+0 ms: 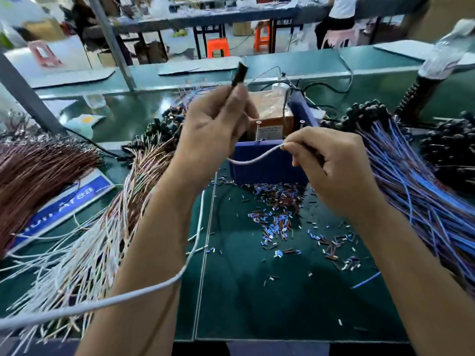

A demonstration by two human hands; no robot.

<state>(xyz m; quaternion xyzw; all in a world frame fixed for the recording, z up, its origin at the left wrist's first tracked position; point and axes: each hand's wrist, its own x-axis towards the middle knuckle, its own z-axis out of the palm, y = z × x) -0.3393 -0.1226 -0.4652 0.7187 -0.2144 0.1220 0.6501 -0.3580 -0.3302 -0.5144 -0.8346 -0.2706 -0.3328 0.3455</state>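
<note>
The person's left hand (pixel 216 124) grips the black connector (pixel 239 73), holding it up over the tabletop (pixel 257 304), while the right hand (pixel 334 165) pinches the white wire (pixel 252 160) further along, so the slack sags right in front of the blue fixture (pixel 267 173), probably to line it up for feeding in.

Head-worn view, facing forward and down, close above workbench (pixel 257 304)

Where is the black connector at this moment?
In the head view, upper centre: the black connector sticks up from the left hand, above the blue box, while the right hand pinches the white wire.
</note>
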